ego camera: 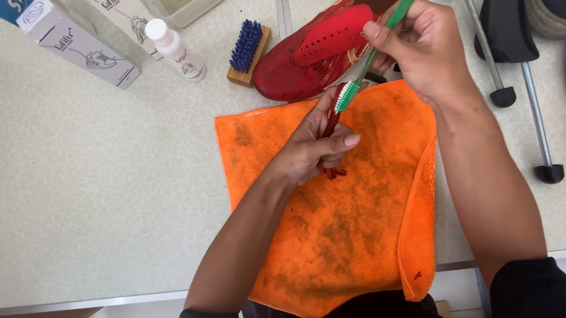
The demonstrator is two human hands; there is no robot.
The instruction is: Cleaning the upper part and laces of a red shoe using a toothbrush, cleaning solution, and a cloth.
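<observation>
Pinching a red shoelace (331, 124) above the orange cloth (336, 224), the left hand (310, 145) meets the green toothbrush (391, 20) in the right hand's (419, 40) closed grip.

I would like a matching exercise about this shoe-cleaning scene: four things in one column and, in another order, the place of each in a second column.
Things:
1. green toothbrush
2. red shoelace
3. blue-bristled brush
4. orange cloth

Places:
A. lying on the table just left of the red shoe
B. spread on the table under both hands
C. gripped in the right hand
D. pinched in the fingers of the left hand

Right pairs: 1-C, 2-D, 3-A, 4-B
</observation>
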